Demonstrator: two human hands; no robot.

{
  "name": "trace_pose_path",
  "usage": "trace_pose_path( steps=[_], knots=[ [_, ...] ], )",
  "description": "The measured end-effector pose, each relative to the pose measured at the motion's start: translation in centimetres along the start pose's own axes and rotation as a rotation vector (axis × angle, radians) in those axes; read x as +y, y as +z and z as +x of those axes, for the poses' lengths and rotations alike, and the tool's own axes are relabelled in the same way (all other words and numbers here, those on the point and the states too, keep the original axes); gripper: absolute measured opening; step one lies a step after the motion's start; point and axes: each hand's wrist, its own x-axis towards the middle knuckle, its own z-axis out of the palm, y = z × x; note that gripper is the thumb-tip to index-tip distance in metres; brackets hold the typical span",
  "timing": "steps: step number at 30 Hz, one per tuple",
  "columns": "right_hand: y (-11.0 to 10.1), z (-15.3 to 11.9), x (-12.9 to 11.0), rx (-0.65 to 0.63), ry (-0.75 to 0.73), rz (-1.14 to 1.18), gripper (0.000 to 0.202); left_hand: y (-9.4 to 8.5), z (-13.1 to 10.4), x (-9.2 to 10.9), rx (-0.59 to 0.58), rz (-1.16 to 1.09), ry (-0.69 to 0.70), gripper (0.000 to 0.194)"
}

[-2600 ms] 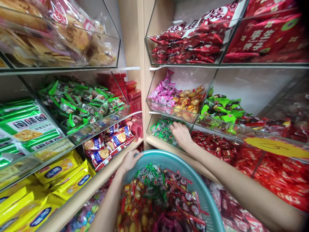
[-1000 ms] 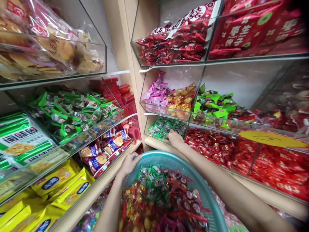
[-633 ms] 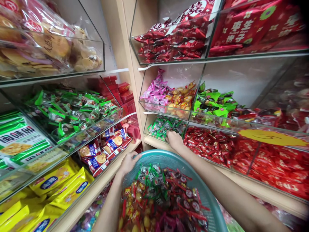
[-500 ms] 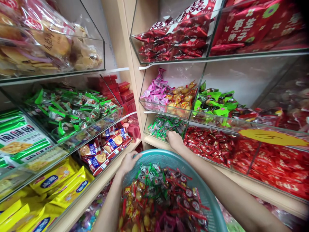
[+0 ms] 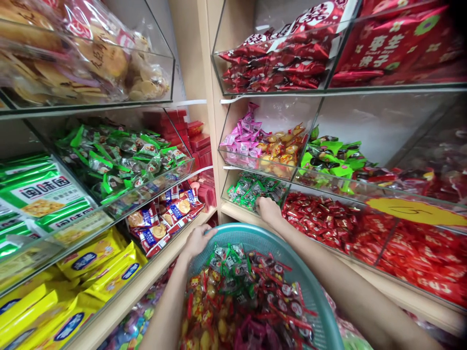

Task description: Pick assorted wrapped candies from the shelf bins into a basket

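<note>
A teal plastic basket (image 5: 330, 311) is in front of me, loaded with small wrapped candies. Green-wrapped candies (image 5: 231, 265) lie toward its far side, red-and-dark ones (image 5: 286, 294) on the right, yellow ones (image 5: 204, 311) on the left and purple ones (image 5: 255, 333) nearest me. My left hand (image 5: 199, 240) is closed on the basket's far left rim. Beyond the basket, my right hand (image 5: 269, 211) reaches to the low bin of green-wrapped candies (image 5: 251, 187). Its fingers are curled at the bin's front right, and their tips and anything in them are hidden.
Red-wrapped candies (image 5: 321, 214) fill the bins to the right, under a yellow price tag (image 5: 418, 210). Glass-fronted shelves rise on both sides, meeting at a wooden post (image 5: 215, 121). Yellow snack packs (image 5: 91, 260) and blue-and-red biscuit packs (image 5: 164, 218) sit at left.
The view has turned a little, so the shelves appear shifted right. My left hand still grips the basket rim. My right hand stays at the green candy bin, fingers curled.
</note>
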Motion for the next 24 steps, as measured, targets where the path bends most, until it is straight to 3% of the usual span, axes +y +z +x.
trace_pose_path(
  steps=[5,10,15,19,24],
  knots=[
    [0.2,-0.7,0.0,0.054,-0.04,-0.03,0.028,0.0,-0.1,0.1,-0.003,0.01,-0.013,0.045],
    [-1.1,-2.8,-0.2,0.17,-0.172,-0.068,0.024,0.0,-0.3,0.2,0.007,-0.012,0.001,0.044],
    [-1.1,-6.7,-1.2,0.301,-0.377,0.195,0.027,0.1,-0.4,0.4,0.039,-0.053,-0.002,0.043],
    [2.5,-9.7,-2.6,0.108,-0.611,0.466,0.024,0.3,-0.5,0.5,0.024,-0.055,-0.028,0.044],
    [6.4,-11.3,-3.6,-0.057,-0.731,0.53,0.023,0.2,-0.6,0.7,0.01,0.002,-0.013,0.043]
  ],
)
